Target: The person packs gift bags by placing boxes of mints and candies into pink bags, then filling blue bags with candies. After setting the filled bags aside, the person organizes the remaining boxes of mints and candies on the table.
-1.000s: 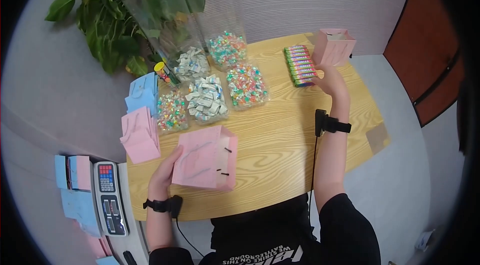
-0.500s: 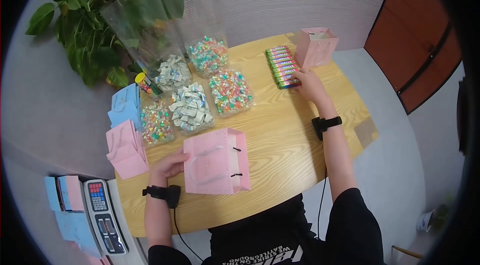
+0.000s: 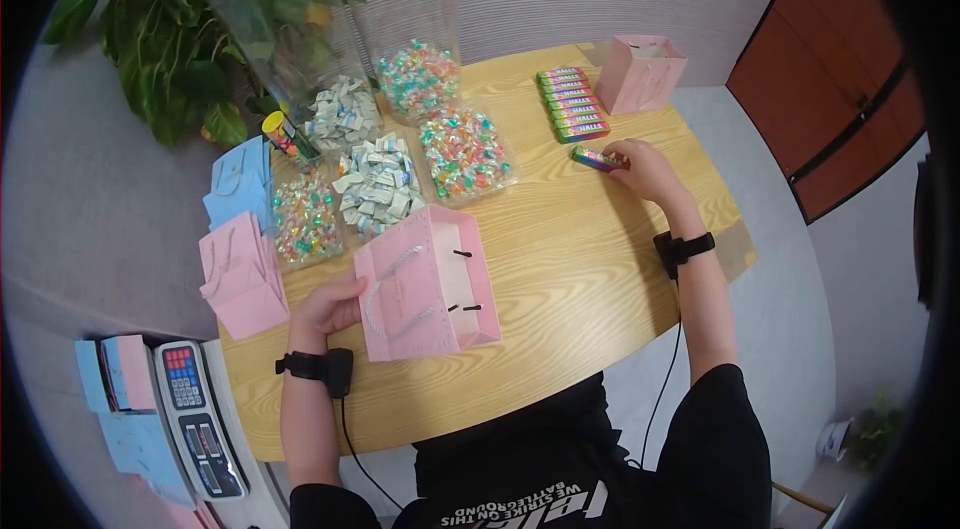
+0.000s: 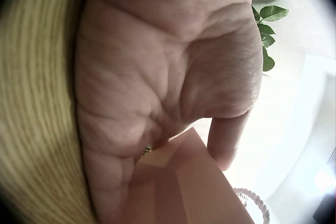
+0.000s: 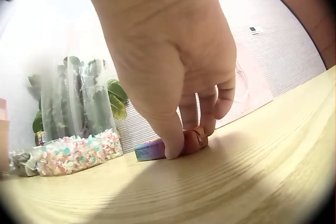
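My left hand (image 3: 330, 306) grips the bottom end of a pink gift bag (image 3: 410, 289), thumb on the printed face. The bag lies tipped over with its mouth to the right, rope handles loose on its upper face. In the left wrist view the palm (image 4: 168, 66) curves around the bag's base (image 4: 178, 187). My right hand (image 3: 648, 172) pinches one Halls candy stick (image 3: 597, 160) by its right end between thumb and fingers. The right wrist view has this stick (image 5: 152, 150) low at the tabletop. Just behind it, a row of several Halls sticks (image 3: 573, 106) lies side by side.
A second pink bag (image 3: 642, 76) stands upright at the back right. Clear containers of wrapped candies (image 3: 465, 151) and white packets (image 3: 378, 184) fill the left back. Folded blue (image 3: 238, 179) and pink bags (image 3: 240, 274) lie at the left edge, near a scale (image 3: 200, 419).
My right hand has closed on the nearest Halls stick and drawn it away from the row, towards me. The left hand keeps its hold on the bag, which has turned slightly.
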Motion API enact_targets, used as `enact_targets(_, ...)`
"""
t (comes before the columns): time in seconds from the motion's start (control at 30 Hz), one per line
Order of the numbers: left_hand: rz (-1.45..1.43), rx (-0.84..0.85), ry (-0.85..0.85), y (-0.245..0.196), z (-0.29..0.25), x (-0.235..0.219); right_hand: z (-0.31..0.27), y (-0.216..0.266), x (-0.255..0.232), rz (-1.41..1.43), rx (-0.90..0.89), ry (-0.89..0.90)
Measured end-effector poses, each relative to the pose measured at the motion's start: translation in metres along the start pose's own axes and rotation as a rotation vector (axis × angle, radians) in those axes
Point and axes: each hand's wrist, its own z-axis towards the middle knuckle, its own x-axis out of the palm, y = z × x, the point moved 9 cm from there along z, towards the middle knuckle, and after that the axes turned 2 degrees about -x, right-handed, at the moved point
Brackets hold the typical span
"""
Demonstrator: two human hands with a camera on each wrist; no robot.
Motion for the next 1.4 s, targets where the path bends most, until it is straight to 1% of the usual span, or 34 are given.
enact_targets(0.03, 0.002, -0.002, 0.002, -0.001, 0.000, 0.001, -0.002, 0.000, 0.001, 0.013, 0.043, 0.045)
enact_targets(0.07, 0.000, -0.006, 0.015, -0.001, 0.000, 0.002, -0.005, 0.004, -0.002, 0.014, 0.045, 0.045)
enact_targets(0.13, -0.007, -0.010, 0.018, 0.000, -0.001, 0.000, -0.017, 0.037, -0.019, -0.028, -0.160, -0.084)
enact_targets(0.17, -0.006, -0.012, 0.014, 0.002, 0.000, -0.004, -0.022, 0.052, -0.024, -0.022, -0.163, -0.077)
enact_targets(0.23, -0.005, -0.019, 0.004, 0.004, -0.002, -0.006, -0.037, 0.107, -0.049, 0.063, -0.304, -0.174)
enact_targets(0.3, -0.034, -0.006, 0.022, 0.001, -0.001, -0.001, -0.055, 0.157, -0.059, 0.172, -0.438, -0.196)
enact_targets(0.37, -0.037, -0.006, 0.026, 0.001, 0.000, -0.002, -0.070, 0.199, -0.055, 0.153, -0.583, -0.196)
enact_targets(0.43, -0.037, -0.007, 0.031, 0.001, -0.001, 0.000, -0.077, 0.229, -0.040, 0.090, -0.617, -0.152)
enact_targets(0.47, -0.050, 0.019, 0.033, -0.001, -0.001, 0.003, -0.075, 0.237, -0.034, 0.095, -0.609, -0.160)
enact_targets(0.53, -0.052, 0.036, 0.032, -0.002, -0.002, 0.007, -0.074, 0.258, -0.016, -0.008, -0.681, -0.155)
enact_targets(0.6, -0.034, 0.068, 0.031, -0.004, -0.002, 0.007, -0.066, 0.269, -0.002, 0.002, -0.690, -0.164)
enact_targets(0.77, -0.004, 0.028, 0.040, -0.002, -0.002, 0.004, -0.055, 0.299, 0.024, -0.020, -0.734, -0.140)
enact_targets(0.83, -0.014, 0.023, 0.029, -0.001, -0.002, 0.000, -0.047, 0.301, 0.055, -0.101, -0.642, -0.009)
enact_targets(0.9, -0.013, 0.010, 0.015, 0.001, -0.003, -0.005, -0.043, 0.304, 0.076, -0.058, -0.670, -0.025)
enact_targets(0.97, -0.023, 0.022, 0.032, 0.001, -0.002, -0.004, -0.041, 0.303, 0.084, -0.015, -0.698, -0.043)
enact_targets(1.03, -0.030, 0.038, 0.050, -0.001, 0.000, -0.002, -0.049, 0.311, 0.081, 0.229, -0.914, -0.038)
enact_targets(1.07, -0.041, 0.032, 0.067, -0.001, 0.000, 0.001, -0.047, 0.312, 0.085, 0.228, -0.916, -0.037)
enact_targets(1.1, -0.051, 0.026, 0.085, -0.001, -0.001, 0.003, -0.044, 0.311, 0.086, 0.267, -0.878, -0.078)
enact_targets(1.13, -0.052, 0.028, 0.085, 0.000, -0.001, 0.001, -0.040, 0.309, 0.086, 0.306, -0.839, -0.120)
enact_targets(1.17, -0.051, 0.023, 0.064, 0.002, 0.000, -0.004, -0.038, 0.309, 0.089, 0.305, -0.841, -0.120)
enact_targets(1.23, -0.051, 0.019, 0.042, 0.002, 0.000, -0.007, -0.024, 0.297, 0.092, 0.432, -0.660, -0.089)
enact_targets(1.27, -0.060, 0.021, 0.060, 0.001, 0.001, -0.003, -0.024, 0.296, 0.090, 0.432, -0.662, -0.089)
enact_targets(1.33, -0.070, 0.027, 0.077, -0.001, 0.001, 0.001, -0.036, 0.300, 0.071, 0.481, -0.807, -0.163)
enact_targets(1.37, -0.046, 0.030, 0.068, -0.002, 0.001, 0.002, -0.039, 0.301, 0.064, 0.479, -0.810, -0.162)
enact_targets(1.4, -0.023, 0.032, 0.059, -0.002, 0.001, 0.003, -0.044, 0.303, 0.061, 0.502, -0.815, -0.101)
